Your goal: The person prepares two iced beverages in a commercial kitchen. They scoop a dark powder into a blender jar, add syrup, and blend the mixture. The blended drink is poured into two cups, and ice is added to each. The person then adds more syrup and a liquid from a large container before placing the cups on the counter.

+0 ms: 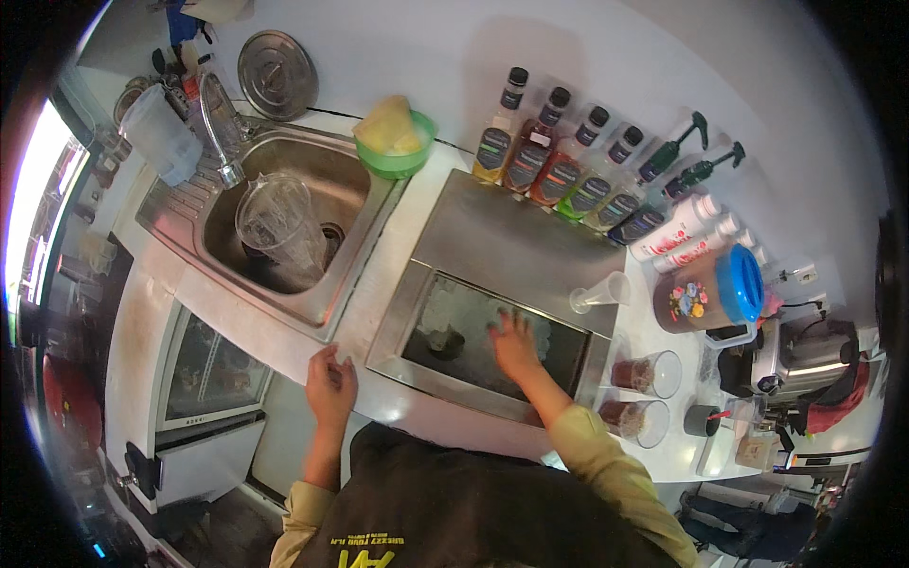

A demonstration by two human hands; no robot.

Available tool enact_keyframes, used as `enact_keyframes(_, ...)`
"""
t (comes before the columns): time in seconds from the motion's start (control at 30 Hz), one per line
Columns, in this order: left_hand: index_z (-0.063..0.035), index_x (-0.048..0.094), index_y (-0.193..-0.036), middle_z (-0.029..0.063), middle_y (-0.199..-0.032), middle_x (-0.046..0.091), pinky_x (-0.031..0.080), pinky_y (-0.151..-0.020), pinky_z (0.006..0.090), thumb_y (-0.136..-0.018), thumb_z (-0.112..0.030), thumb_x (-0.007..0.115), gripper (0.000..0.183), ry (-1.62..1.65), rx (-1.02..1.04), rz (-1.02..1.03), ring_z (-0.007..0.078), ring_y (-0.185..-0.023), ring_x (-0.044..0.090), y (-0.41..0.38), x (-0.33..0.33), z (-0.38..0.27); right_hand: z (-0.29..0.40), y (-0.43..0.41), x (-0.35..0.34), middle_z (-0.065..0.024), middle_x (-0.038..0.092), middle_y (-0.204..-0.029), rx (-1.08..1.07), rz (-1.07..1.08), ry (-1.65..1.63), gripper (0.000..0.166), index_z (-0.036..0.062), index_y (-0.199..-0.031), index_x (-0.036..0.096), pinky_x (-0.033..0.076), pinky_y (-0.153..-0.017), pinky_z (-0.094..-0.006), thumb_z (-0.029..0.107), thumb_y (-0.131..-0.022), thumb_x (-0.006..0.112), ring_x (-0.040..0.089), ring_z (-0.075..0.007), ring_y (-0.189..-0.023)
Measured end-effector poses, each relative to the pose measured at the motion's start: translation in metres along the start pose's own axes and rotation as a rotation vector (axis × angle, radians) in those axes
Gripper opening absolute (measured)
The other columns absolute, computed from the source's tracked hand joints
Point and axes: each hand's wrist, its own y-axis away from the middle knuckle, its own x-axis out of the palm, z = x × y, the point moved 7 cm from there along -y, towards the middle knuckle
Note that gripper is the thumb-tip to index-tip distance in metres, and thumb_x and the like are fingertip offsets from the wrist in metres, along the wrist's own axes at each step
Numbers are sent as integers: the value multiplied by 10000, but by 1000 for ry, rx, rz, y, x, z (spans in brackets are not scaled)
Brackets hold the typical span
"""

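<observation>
My right hand (515,341) reaches over the recessed stainless-steel ice bin (387,348), fingers spread, with nothing seen in it. Below the fingers lies pale ice (472,337); whether they touch it I cannot tell. A dark round shape (446,346), maybe a hollow or a cup mouth, shows in the ice to the left. My left hand (332,380) hovers by the counter's front edge between sink and bin, fingers loosely bent and holding nothing visible. Right of the bin lie two clear cups (643,374) (635,422) with a reddish-brown drink, appearing tilted through the lens.
A sink (319,163) holds a clear plastic container (277,213) under the faucet (226,160). Several syrup bottles (561,174) line the wall. A blue-lidded pitcher (699,298), a small clear measuring cup (600,292) and a green bowl (398,163) with a yellow cloth stand around the bin.
</observation>
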Motion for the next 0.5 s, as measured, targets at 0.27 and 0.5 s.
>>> enact_keyframes(0.27, -92, 689, -977, 81, -978, 698, 529, -741, 365, -801, -113, 735, 183, -230, 199, -1, 277, -858, 676, -16, 9, -12, -76, -76, 74, -228, 644, -1193, 476, -261, -56, 328, 48, -1211, 653, 479, -954, -529, 210, -957, 523, 609, -420, -1110)
enact_keyframes(0.5, -72, 677, -976, 100, -978, 689, 531, -761, 393, -780, -49, 712, 200, -229, 355, 26, 297, -871, 665, -20, 14, -17, -71, -51, 73, -260, 656, -1127, 423, 49, -18, 300, 26, -1205, 605, 506, -898, -542, 144, -955, 489, 640, -437, -1037)
